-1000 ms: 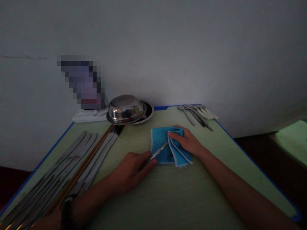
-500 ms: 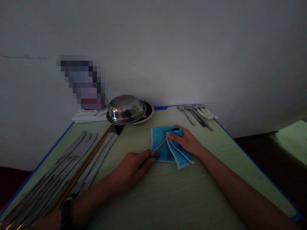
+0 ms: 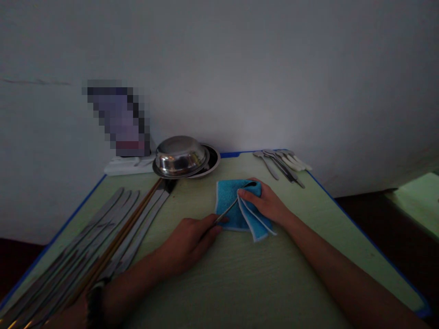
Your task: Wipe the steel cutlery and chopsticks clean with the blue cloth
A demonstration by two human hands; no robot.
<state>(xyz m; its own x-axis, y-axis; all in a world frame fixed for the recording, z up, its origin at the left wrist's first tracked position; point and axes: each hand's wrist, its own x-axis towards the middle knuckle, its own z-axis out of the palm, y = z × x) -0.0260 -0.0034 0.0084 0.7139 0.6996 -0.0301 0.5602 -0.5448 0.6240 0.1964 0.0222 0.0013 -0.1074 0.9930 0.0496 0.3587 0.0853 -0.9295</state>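
Note:
My left hand point(image 3: 192, 240) is closed on the thin metal handle of what looks like a spoon point(image 3: 226, 210), held at a slant over the table. The spoon's far part runs into a folded blue cloth point(image 3: 228, 194) with pale edging. A dark rounded shape in the cloth's top fold lines up with the handle, but the cloth hides most of it. My right hand point(image 3: 269, 201) pinches the cloth around that far part, thumb on top. Two loose corners of the cloth hang toward me.
Long metal utensils point(image 3: 92, 233) and brown chopsticks point(image 3: 120, 228) lie along the left. An upturned steel bowl point(image 3: 180, 155) rests on another dish at the back, beside a blurred upright screen point(image 3: 120, 119) on a white base. Several spoons point(image 3: 279, 164) lie back right. Behind the table point(image 3: 219, 283) stands a wall.
Almost nothing differs. The lower loose corners of the cloth have shifted slightly; both hands keep their grip in the same place.

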